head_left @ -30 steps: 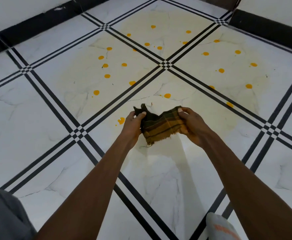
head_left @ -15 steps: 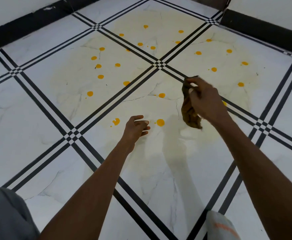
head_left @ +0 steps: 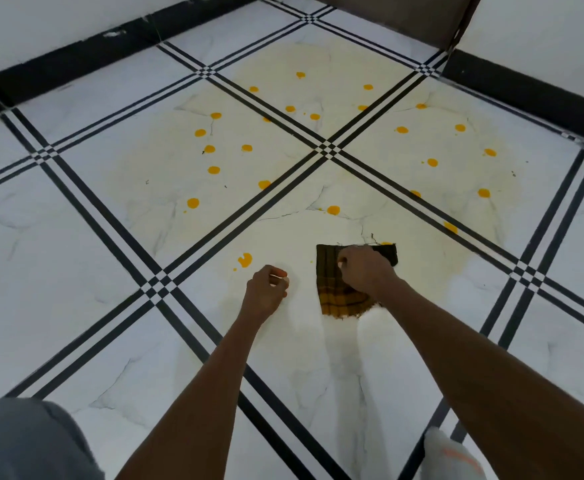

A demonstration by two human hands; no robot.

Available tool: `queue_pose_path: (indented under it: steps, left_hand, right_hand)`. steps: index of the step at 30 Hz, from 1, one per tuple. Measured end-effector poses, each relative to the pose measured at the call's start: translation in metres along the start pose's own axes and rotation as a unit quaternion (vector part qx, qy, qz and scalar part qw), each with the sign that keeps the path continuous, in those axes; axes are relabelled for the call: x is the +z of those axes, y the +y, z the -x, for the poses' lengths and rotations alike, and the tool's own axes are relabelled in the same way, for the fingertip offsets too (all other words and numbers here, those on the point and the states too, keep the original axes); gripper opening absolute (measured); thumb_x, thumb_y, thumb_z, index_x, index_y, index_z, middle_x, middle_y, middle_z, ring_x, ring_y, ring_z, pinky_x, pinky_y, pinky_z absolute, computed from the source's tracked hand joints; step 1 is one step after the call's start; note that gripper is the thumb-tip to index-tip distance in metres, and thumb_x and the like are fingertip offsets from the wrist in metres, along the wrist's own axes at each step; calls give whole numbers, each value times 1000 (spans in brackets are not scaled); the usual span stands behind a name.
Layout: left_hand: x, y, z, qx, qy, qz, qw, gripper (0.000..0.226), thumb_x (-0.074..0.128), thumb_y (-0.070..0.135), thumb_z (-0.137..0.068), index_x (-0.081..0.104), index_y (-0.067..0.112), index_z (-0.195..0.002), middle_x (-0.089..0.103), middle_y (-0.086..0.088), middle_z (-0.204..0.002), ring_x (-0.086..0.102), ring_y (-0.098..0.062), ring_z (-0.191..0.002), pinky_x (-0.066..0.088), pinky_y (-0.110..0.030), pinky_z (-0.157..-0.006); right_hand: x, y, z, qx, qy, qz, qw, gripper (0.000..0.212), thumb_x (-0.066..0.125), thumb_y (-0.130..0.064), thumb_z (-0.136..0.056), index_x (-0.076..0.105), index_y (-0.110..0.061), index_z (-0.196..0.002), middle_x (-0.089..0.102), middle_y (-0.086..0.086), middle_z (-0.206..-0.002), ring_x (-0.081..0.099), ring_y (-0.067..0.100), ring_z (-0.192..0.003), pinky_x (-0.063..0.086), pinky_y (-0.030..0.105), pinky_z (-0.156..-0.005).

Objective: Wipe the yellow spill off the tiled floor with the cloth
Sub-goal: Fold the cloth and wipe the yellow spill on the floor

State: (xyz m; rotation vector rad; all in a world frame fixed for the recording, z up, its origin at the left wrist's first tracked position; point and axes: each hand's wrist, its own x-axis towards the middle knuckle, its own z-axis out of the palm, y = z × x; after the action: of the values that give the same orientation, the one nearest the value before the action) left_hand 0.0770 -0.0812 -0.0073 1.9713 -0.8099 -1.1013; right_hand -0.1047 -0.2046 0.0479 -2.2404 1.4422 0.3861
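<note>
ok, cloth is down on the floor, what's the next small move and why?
Probably push the cloth forward with the right hand, which presses it flat on the floor. A yellow drop sits right at its far edge, another drop just beyond, and the pale film spreads further out. The left hand holds nothing.

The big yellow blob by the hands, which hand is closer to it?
The left. The left hand hangs just below and right of the yellow blob, holding nothing. The right hand is farther right, on the cloth.
</note>
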Motion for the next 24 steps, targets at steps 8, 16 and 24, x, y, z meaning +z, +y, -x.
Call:
queue_pose_path:
  steps: [8,16,24]
  left_hand:
    - [-12,-27,-13,42,47,-151,987,14,61,16,-100,68,10,-110,71,-5,-110,66,-23,-99,52,-37,-94]
    - [-16,-50,-7,158,115,-228,954,16,59,8,-98,67,10,-112,63,-7,-114,55,-25,-107,47,-34,-90]
    - [-48,-81,-20,124,234,-295,918,36,56,20,-103,56,4,-135,54,-14,-140,49,-35,-131,47,-51,-108]
  right_hand:
    - [52,40,-15,-38,18,-14,999,59,48,-39,-108,39,-11,-159,28,19,-168,22,38,-158,27,51,-127]
    - [82,61,-35,-54,92,58,993,88,5,-67,-97,16,-15,-167,10,17,-175,6,38,-162,5,57,-130]
    - [60,7,-108,-100,118,83,985,91,7,-68,-98,22,-9,-165,16,21,-173,10,40,-162,10,64,-128]
